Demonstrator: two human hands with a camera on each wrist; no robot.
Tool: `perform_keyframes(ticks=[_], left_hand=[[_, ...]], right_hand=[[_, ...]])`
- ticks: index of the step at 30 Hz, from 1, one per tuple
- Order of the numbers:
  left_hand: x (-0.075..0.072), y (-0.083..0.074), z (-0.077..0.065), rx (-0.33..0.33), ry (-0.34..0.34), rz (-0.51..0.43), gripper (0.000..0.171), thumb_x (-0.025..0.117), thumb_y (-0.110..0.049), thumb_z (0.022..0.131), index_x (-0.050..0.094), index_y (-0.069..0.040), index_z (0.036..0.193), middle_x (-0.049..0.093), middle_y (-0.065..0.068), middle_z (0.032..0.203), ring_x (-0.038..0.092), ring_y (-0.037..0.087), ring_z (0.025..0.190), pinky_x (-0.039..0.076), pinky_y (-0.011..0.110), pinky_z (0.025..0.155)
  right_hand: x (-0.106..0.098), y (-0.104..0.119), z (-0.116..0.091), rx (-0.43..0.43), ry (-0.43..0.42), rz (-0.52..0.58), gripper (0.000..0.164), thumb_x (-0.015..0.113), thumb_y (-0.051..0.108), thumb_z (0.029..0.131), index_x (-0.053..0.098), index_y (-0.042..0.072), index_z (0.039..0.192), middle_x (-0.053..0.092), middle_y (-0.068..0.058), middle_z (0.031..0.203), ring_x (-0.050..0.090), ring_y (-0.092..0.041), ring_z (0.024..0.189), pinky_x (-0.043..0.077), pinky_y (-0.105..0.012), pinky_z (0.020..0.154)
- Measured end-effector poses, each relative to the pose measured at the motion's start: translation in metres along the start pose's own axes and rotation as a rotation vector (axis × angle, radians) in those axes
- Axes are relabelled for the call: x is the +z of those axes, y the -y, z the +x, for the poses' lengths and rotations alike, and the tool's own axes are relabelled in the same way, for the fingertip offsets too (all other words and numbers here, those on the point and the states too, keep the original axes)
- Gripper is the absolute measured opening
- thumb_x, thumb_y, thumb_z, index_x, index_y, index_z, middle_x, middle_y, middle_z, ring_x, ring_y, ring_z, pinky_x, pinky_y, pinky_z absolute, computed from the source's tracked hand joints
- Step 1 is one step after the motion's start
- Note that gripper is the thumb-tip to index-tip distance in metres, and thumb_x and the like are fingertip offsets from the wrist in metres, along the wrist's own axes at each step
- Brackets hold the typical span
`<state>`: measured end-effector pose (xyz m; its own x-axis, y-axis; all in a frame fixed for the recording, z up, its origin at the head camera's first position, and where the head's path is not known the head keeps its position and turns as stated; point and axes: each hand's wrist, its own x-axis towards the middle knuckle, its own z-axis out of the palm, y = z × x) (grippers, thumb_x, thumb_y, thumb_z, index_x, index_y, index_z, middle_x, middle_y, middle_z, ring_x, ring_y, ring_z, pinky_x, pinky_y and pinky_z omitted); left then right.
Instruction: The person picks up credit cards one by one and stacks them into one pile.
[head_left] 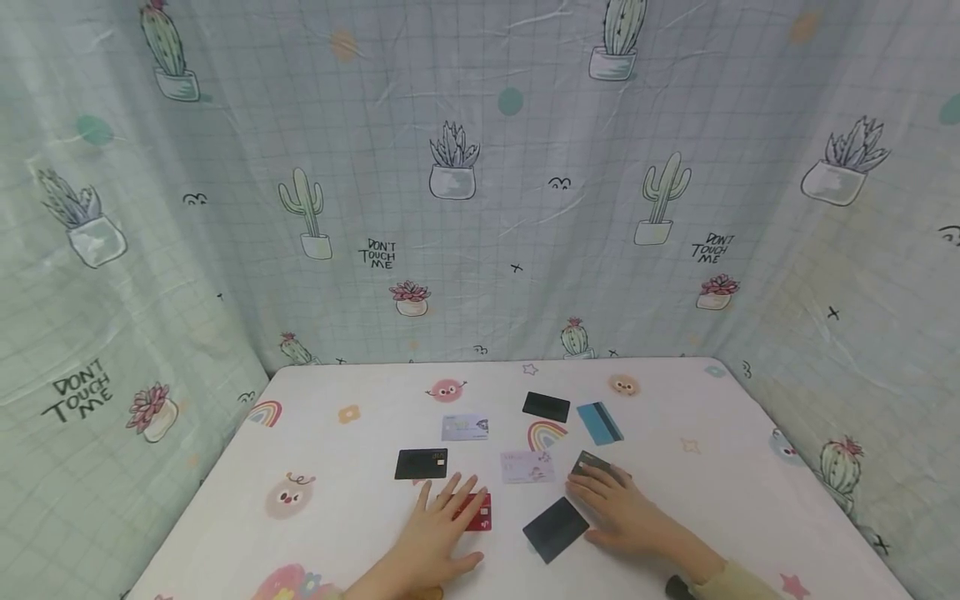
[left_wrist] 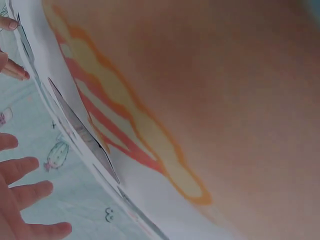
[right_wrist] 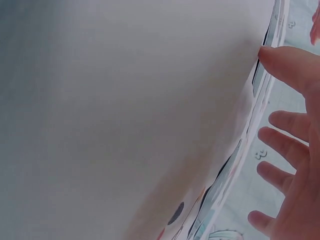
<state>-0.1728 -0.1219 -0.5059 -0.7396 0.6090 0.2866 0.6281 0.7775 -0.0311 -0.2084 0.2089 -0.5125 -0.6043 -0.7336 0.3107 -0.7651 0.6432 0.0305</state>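
My left hand point(head_left: 438, 533) is over a red card point(head_left: 480, 515), its fingers spread and covering the card's left part. In the left wrist view the fingers point(left_wrist: 27, 192) are straight and apart. My right hand point(head_left: 618, 510) lies with fingers extended across a dark card point(head_left: 592, 460), hiding its lower part. Between the hands, a dark grey card point(head_left: 553, 532) lies tilted near my right thumb. A black card with a chip point(head_left: 418, 465) lies just beyond the left fingertips. Past both hands is a pale pink card point(head_left: 527, 467).
Farther back lie a silvery card point(head_left: 465, 427), another black card point(head_left: 546, 407) and a blue card with a dark stripe point(head_left: 600, 423). They rest on a white table point(head_left: 360, 508) printed with cartoon figures. Cactus-print curtains point(head_left: 510, 225) enclose the back and sides.
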Motion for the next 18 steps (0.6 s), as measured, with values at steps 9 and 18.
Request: perform_keyframes(ticks=[9, 18], left_hand=[[-0.003, -0.011, 0.008, 0.072, 0.107, -0.003, 0.067, 0.051, -0.055, 0.080, 0.039, -0.018, 0.134, 0.043, 0.002, 0.137, 0.035, 0.026, 0.129, 0.029, 0.058, 0.095], [-0.004, -0.022, 0.021, 0.113, 0.170, 0.013, 0.062, 0.048, -0.055, 0.082, 0.043, -0.017, 0.131, 0.048, 0.000, 0.131, 0.038, 0.023, 0.126, 0.030, 0.055, 0.098]], right_hand=[[-0.002, 0.002, 0.003, 0.011, 0.028, 0.034, 0.063, 0.066, 0.039, 0.074, 0.048, 0.009, 0.126, 0.050, -0.007, 0.130, 0.041, -0.034, 0.120, 0.029, -0.059, 0.090], [-0.001, 0.002, 0.005, 0.022, 0.073, 0.056, 0.060, 0.064, 0.039, 0.076, 0.048, 0.011, 0.127, 0.049, -0.005, 0.130, 0.041, -0.033, 0.121, 0.029, -0.060, 0.092]])
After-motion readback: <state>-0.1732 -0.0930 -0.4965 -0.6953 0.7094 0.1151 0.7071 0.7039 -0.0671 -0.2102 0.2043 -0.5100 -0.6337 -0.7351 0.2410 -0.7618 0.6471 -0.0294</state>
